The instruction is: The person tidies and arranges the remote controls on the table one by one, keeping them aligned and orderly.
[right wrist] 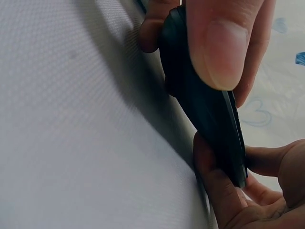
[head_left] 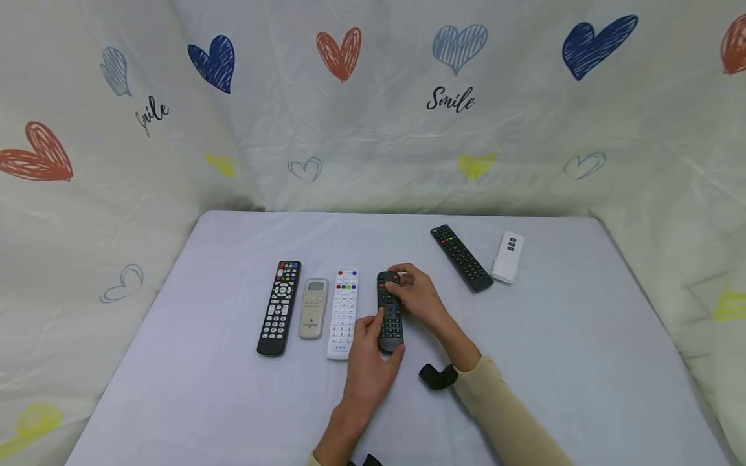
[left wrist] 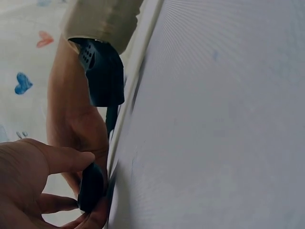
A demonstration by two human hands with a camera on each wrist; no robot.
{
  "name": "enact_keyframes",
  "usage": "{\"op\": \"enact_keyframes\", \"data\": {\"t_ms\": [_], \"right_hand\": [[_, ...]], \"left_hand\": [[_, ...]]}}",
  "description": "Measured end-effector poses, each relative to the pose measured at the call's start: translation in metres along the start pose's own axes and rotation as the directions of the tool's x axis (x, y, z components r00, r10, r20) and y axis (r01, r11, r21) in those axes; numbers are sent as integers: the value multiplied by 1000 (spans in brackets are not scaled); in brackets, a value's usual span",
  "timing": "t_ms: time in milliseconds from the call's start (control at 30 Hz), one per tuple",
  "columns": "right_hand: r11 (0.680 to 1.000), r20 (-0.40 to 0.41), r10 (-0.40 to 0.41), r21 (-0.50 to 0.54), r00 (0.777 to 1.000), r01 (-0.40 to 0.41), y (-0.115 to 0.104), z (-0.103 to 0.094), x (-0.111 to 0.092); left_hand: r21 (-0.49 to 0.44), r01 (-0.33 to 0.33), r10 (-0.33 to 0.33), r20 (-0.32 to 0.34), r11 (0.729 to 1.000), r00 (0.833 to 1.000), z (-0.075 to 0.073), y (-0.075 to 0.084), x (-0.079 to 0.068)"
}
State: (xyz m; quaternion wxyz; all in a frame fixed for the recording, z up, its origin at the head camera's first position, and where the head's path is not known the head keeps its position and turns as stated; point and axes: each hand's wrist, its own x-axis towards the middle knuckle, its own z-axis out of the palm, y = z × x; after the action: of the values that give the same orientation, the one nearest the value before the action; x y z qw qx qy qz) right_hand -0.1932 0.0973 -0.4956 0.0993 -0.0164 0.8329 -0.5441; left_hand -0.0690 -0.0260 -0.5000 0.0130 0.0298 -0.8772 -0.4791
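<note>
Both hands hold one black remote control [head_left: 390, 310] near the middle of the table. The left hand [head_left: 373, 359] grips its lower end, thumb and fingers on either side. Up at the far end, the right hand [head_left: 416, 294] pinches it, with the thumb over the button face. In the right wrist view the remote [right wrist: 205, 100] is seen edge-on, tilted a little off the cloth. The left wrist view shows the remote's near end [left wrist: 91, 188] between the left thumb and fingers. Just left of the hands lies a white remote [head_left: 342, 314], partly behind the left fingers.
Farther left lie a small beige remote with a display [head_left: 314, 309] and a large black remote [head_left: 280, 309]. At the back right are a slanted black remote [head_left: 462, 257] and a small white remote [head_left: 508, 257]. White cloth covers the table [head_left: 192, 388]; a heart-printed curtain [head_left: 373, 129] surrounds it.
</note>
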Motion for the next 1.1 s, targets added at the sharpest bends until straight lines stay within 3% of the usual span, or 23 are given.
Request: {"op": "enact_keyframes", "data": {"t_ms": [733, 1100], "right_hand": [[997, -12, -69, -35, 998, 68, -2, 6, -1], [983, -37, -98, -157, 995, 91, -4, 5, -2]], "left_hand": [[53, -12, 14, -45, 999, 999, 0, 0, -3], [113, -2, 6, -31, 994, 999, 0, 3, -3]]}}
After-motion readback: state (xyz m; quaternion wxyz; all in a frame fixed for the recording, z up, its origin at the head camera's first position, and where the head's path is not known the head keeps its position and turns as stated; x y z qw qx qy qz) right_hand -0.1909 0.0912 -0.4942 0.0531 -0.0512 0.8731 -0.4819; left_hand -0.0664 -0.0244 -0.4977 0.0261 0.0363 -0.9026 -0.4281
